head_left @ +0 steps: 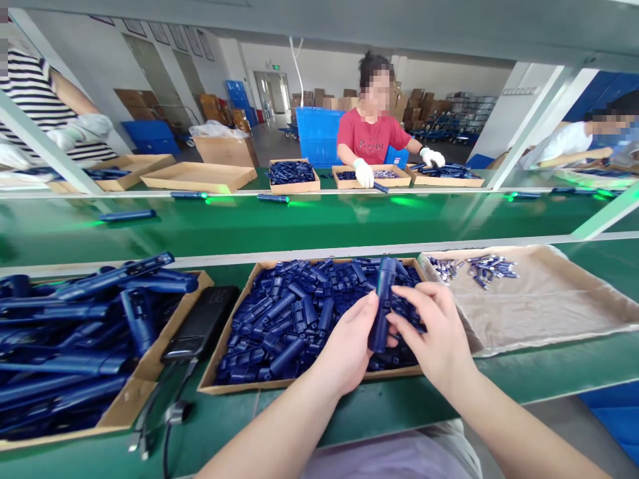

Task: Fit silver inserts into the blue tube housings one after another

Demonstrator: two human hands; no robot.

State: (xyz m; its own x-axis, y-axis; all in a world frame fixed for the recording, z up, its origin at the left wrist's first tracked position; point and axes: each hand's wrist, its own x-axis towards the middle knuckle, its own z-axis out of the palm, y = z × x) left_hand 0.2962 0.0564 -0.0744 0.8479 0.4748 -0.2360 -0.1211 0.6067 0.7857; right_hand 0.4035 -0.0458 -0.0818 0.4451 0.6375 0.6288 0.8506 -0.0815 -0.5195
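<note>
A dark blue tubular plastic housing (pixel 383 273) is held upright, slightly tilted, above a cardboard tray. My left hand (pixel 349 342) wraps round its lower part, with the thumb along its side. From the right, the thumb and index finger of my right hand (pixel 436 332) close on the same housing near its middle. Any small part between those fingertips is too hidden to make out. Underneath, the cardboard tray (pixel 204 384) is heaped with small blue plastic pieces (pixel 299 313).
Long blue housings (pixel 74 332) fill a box at left, beside a black power bank (pixel 202 322) with cables. A cloth-lined tray (pixel 529 313) at right has small metallic parts (pixel 492 269). Past a rail, a green belt (pixel 329 223) carries glowing blue tubes; gloved co-workers (pixel 372 136) sit beyond.
</note>
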